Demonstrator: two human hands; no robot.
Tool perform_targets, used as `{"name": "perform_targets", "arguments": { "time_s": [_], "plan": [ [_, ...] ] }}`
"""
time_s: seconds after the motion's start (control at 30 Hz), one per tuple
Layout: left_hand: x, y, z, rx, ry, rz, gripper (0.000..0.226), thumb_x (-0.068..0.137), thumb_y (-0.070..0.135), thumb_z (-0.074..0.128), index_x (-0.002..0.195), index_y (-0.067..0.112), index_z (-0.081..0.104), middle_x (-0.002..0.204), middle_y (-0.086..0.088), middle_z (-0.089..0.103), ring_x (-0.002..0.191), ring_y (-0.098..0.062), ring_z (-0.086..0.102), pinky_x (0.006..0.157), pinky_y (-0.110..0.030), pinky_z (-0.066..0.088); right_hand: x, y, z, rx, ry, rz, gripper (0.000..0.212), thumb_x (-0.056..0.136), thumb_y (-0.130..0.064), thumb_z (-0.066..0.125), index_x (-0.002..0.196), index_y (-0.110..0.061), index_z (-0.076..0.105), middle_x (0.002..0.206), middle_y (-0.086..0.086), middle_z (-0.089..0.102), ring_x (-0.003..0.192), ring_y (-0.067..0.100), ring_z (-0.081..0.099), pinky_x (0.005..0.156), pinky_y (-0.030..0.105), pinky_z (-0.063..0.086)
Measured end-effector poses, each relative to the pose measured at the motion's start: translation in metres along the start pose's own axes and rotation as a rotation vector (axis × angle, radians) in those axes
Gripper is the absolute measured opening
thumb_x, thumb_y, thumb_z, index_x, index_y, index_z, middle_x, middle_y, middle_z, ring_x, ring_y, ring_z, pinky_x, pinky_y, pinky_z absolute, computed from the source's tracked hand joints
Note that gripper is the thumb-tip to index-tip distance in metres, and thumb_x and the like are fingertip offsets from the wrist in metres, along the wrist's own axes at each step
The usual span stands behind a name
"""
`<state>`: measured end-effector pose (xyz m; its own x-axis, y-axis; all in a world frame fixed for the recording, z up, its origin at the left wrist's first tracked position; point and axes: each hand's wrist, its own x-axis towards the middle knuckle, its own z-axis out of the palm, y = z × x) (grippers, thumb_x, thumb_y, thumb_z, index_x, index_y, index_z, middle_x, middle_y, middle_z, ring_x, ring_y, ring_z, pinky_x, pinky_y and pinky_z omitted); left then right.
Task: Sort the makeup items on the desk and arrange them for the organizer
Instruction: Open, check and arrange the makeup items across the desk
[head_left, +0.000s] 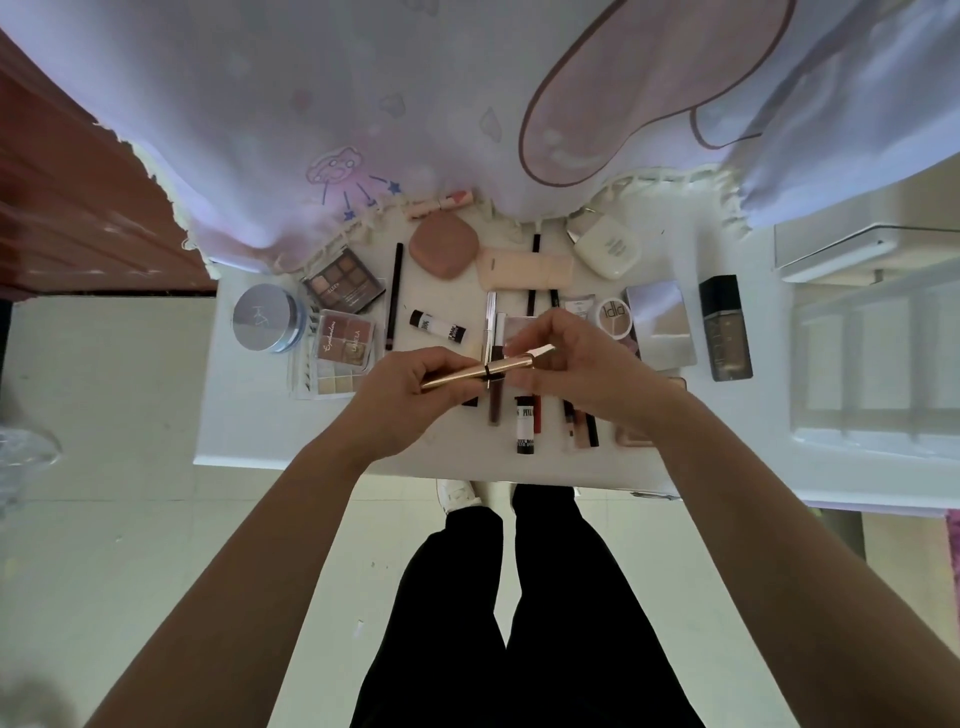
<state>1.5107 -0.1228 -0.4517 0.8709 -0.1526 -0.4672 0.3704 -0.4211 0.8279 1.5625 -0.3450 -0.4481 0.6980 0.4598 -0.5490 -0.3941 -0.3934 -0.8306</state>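
While both hands hover over the middle of the white desk (249, 415), we see them share a slim gold tube (498, 366), held clear of the surface and nearly level, its right end a little higher. The left hand (410, 400) has its fingers (441, 364) curled round the tube's left end; the right hand (576, 374) pinches the right end between thumb and fingertips, and a dark band shows on the tube between the two grips. Under and around the hands we count the rest of the makeup lying flat on the desk. To the left sit a round silver jar (265, 318), a dark eyeshadow palette (345, 280) and, just beside it, a pink blush palette (345, 338) resting on a clear-cased palette (324, 382). A black pencil (396, 296) lies lengthwise next to them, with a black-and-white tube (439, 326) near it. Farther back we see a rosy square compact (443, 248), a peach tube (524, 269) just beside it, and a white bottle (605, 252). To the right lie a small round compact (615, 318), a silver mirrored case (662, 325) and a dark foundation bottle (725, 327). Near the front edge, partly hidden by the hands, are a dark gloss tube (493, 408), a second black-and-white tube (525, 423) and some pencils (584, 428). A clear organizer (810, 312) stands at the far right, well apart from the gold tube.
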Motion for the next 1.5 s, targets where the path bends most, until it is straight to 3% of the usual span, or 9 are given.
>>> {"name": "perform_targets", "arguments": {
  "time_s": [0.13,0.27,0.33,0.47,0.67,0.8,0.97,1.33,1.5],
  "plan": [
    [0.001,-0.001,0.001,0.01,-0.008,0.004,0.014,0.089,0.025,0.073,0.098,0.034,0.072,0.066,0.004,0.058,0.054,-0.004,0.042,0.051,-0.012,0.033,0.001,-0.009,0.0,0.06,-0.085,0.223,0.06,0.081,-0.07,0.057,0.112,-0.019,0.065,0.097,0.004,0.075,0.081,0.023,0.072,0.069,0.03,0.056],
    [0.001,-0.003,0.003,0.018,-0.017,0.009,0.014,0.088,0.024,0.073,0.1,0.033,0.072,0.068,-0.007,0.061,0.056,-0.007,0.044,0.051,-0.014,0.034,0.001,0.0,-0.002,-0.035,-0.055,0.104,0.012,0.093,-0.023,0.07,0.101,-0.014,0.07,0.077,-0.006,0.074,0.065,0.004,0.064,0.058,0.016,0.047],
    [0.0,-0.005,0.002,-0.008,-0.002,-0.004,0.014,0.088,0.023,0.073,0.1,0.031,0.073,0.066,0.0,0.058,0.055,-0.005,0.043,0.051,-0.013,0.033,-0.001,0.003,-0.01,0.044,-0.075,0.052,0.041,0.082,-0.008,0.079,0.12,-0.017,0.066,0.094,-0.012,0.072,0.08,0.002,0.067,0.071,0.014,0.051],
    [-0.001,-0.006,0.002,-0.007,-0.007,-0.009,0.017,0.088,0.023,0.073,0.105,0.024,0.074,0.068,0.002,0.059,0.054,-0.003,0.043,0.05,-0.012,0.034,0.001,0.0,-0.006,0.118,-0.134,0.18,0.048,0.088,-0.051,0.066,0.122,-0.016,0.064,0.107,0.008,0.072,0.091,0.02,0.073,0.078,0.03,0.057],
    [-0.002,-0.006,0.003,-0.036,-0.006,-0.008,0.015,0.089,0.021,0.073,0.103,0.026,0.074,0.075,-0.015,0.063,0.057,-0.007,0.044,0.051,-0.013,0.035,0.003,0.014,-0.009,0.037,-0.062,0.044,0.042,0.081,-0.009,0.081,0.116,-0.027,0.067,0.109,-0.008,0.073,0.101,0.011,0.069,0.096,0.034,0.055],
    [0.0,-0.003,0.005,-0.002,-0.007,-0.011,0.016,0.089,0.02,0.073,0.105,0.022,0.074,0.075,-0.012,0.063,0.055,-0.003,0.044,0.051,-0.011,0.034,0.005,0.004,-0.004,0.131,-0.109,0.234,0.049,0.082,-0.057,0.068,0.111,-0.018,0.068,0.102,0.009,0.075,0.087,0.025,0.073,0.071,0.03,0.057],
    [0.001,-0.003,0.005,-0.002,-0.007,0.001,0.016,0.089,0.019,0.074,0.104,0.023,0.073,0.069,-0.005,0.06,0.053,-0.004,0.042,0.049,-0.011,0.034,0.003,0.016,-0.015,0.07,-0.071,0.084,0.03,0.083,-0.009,0.079,0.11,-0.018,0.068,0.104,0.003,0.07,0.086,0.016,0.065,0.079,0.027,0.052],
    [0.001,-0.004,0.005,0.028,-0.001,0.01,0.018,0.088,0.021,0.074,0.106,0.025,0.073,0.08,-0.014,0.068,0.058,-0.006,0.048,0.052,-0.011,0.037,-0.001,0.014,-0.012,0.165,-0.089,0.066,0.043,0.082,-0.006,0.079,0.12,-0.018,0.066,0.108,0.0,0.068,0.09,0.014,0.066,0.086,0.029,0.057],
    [0.002,-0.002,0.007,0.018,0.008,0.015,0.018,0.088,0.02,0.074,0.104,0.027,0.072,0.081,-0.012,0.068,0.058,-0.005,0.048,0.052,-0.012,0.038,0.002,0.006,-0.006,0.164,-0.09,0.237,0.044,0.089,-0.052,0.063,0.109,-0.012,0.068,0.096,0.008,0.073,0.081,0.025,0.072,0.06,0.024,0.055]
  ]
}}
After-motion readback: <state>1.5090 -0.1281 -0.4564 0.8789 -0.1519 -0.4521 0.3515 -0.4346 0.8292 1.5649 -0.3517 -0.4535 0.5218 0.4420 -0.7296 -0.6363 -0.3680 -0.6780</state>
